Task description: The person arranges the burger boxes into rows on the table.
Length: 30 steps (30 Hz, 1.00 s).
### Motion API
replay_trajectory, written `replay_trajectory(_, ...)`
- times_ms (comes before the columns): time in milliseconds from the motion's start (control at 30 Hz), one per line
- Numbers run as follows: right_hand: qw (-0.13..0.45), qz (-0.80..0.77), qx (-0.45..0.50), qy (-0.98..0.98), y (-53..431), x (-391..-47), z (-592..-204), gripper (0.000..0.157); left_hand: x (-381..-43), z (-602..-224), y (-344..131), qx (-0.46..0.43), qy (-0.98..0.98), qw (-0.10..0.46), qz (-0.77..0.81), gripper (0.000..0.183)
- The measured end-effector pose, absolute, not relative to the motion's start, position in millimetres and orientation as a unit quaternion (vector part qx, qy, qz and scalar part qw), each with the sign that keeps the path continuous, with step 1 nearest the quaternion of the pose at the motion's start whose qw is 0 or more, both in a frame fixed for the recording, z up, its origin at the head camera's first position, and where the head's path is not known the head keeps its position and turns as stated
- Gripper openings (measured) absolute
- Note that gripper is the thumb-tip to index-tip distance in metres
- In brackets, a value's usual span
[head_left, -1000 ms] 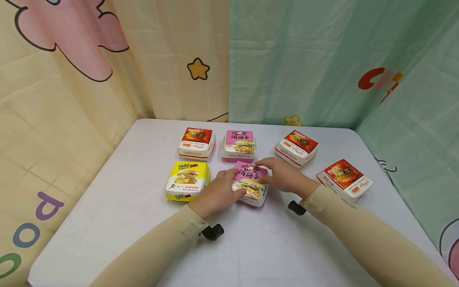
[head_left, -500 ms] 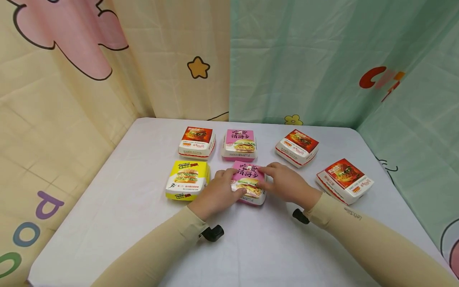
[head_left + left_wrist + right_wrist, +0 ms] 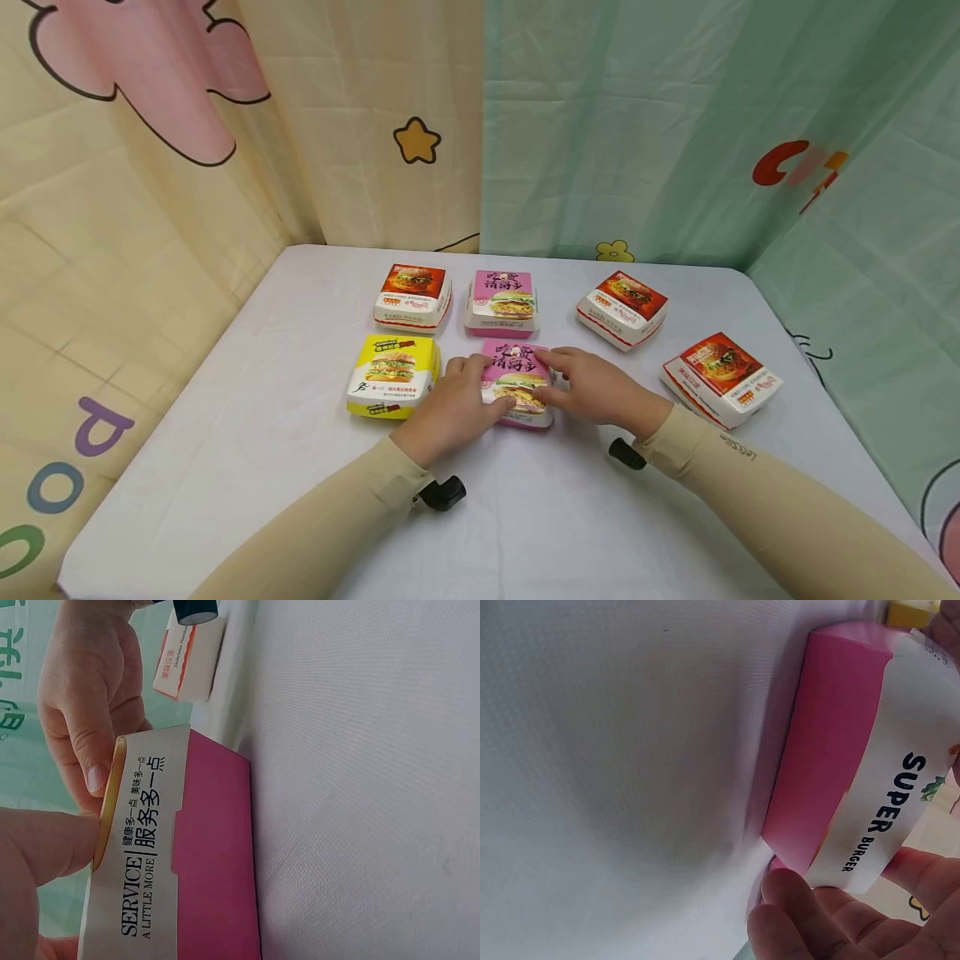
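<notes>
Left wrist view: the SERVICE lettering (image 3: 131, 896) on the near pink burger box (image 3: 214, 855) is legible. Right wrist view: the SUPER BURGER lettering (image 3: 893, 796) on another wall (image 3: 864, 787) is legible instead. Head view: the printed top face (image 3: 516, 368) shows; the wall lettering is too small to read. The near pink burger box rests on the worktop (image 3: 517, 525) between the left hand (image 3: 452, 406) and the right hand (image 3: 600, 387). Each pinches its own side with thumb and fingers.

- White tabletop (image 3: 540, 517), smooth and pale
- Cream curtain (image 3: 360, 83) left and behind, printed with a pink figure (image 3: 165, 75), orange star (image 3: 417, 140) and coloured letters (image 3: 51, 491)
- Pale green curtain (image 3: 637, 100) behind and right, yellow flower (image 3: 614, 252) near its foot
- Soft, even light
</notes>
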State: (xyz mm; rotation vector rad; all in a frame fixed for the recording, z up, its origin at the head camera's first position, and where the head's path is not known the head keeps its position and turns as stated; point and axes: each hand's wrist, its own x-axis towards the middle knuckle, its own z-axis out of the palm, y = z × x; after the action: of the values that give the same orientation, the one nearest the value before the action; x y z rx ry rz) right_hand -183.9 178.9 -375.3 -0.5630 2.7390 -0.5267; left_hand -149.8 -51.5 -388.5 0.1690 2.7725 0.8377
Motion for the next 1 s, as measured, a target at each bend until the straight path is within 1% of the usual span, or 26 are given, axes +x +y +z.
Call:
replay_trajectory(167,0.163,-0.196,-0.191,0.948,177,-185,-375,0.077,-149,-388,-52,0.061,0.946,0.111,0.299,0.071)
replay_trajectory(267,0.169,-0.207,-0.193,0.944,176,-184,-374,0.076,-150,-388,-52,0.057,0.943,0.113,0.308,0.07)
replay_trajectory(433,0.173,-0.215,-0.198,0.941,175,-183,-375,0.075,-151,-389,-53,0.051,0.933,0.13,0.331,0.08)
replay_trajectory(567,0.174,-0.218,-0.199,0.94,174,-183,-376,0.079,-153,-388,-54,0.051,0.927,0.142,0.344,0.088)
replay_trajectory(733,0.177,-0.218,-0.194,0.94,171,-182,-378,0.086,-154,-388,-54,0.053,0.924,0.151,0.349,0.09)
replay_trajectory(1000,0.184,-0.218,-0.194,0.939,167,-181,-377,0.086,-154,-390,-55,0.057,0.925,0.149,0.344,0.09)
